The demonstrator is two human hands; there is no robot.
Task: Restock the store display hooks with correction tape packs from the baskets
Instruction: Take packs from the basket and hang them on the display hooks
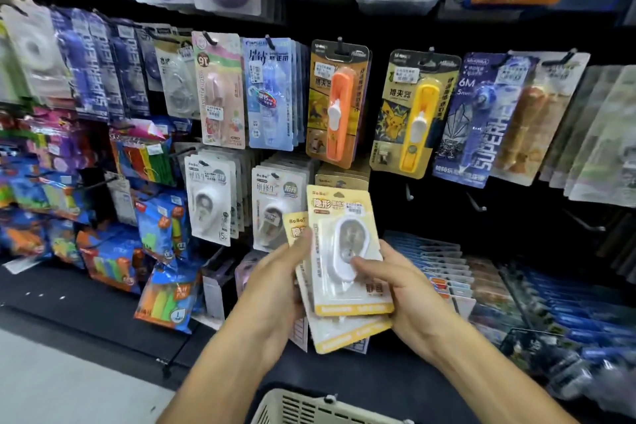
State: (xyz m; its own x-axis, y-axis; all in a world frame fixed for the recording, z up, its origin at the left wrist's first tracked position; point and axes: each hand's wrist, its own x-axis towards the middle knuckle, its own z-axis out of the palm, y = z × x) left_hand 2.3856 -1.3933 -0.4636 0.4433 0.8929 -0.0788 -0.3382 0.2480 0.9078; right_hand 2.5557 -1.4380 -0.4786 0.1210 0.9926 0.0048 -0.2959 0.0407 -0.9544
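Note:
Both my hands hold a fanned stack of yellow correction tape packs (344, 251) in front of the display wall. My right hand (402, 299) pinches the front pack, thumb on its white clear blister. My left hand (275, 289) grips the packs behind it from the left. A hook with matching yellow packs (340, 177) hangs just above and behind the stack. To the right, bare black hooks (476, 203) stick out of the dark panel. The rim of a cream basket (309, 406) shows at the bottom edge, below my forearms.
Hooks of white correction tape packs (210, 196) hang left of my hands. Orange (339, 103) and yellow clip dispensers (414, 113) hang above. Bright highlighter packs (161, 286) crowd the lower left. Blue packs (447, 272) lie stacked on the shelf at the right.

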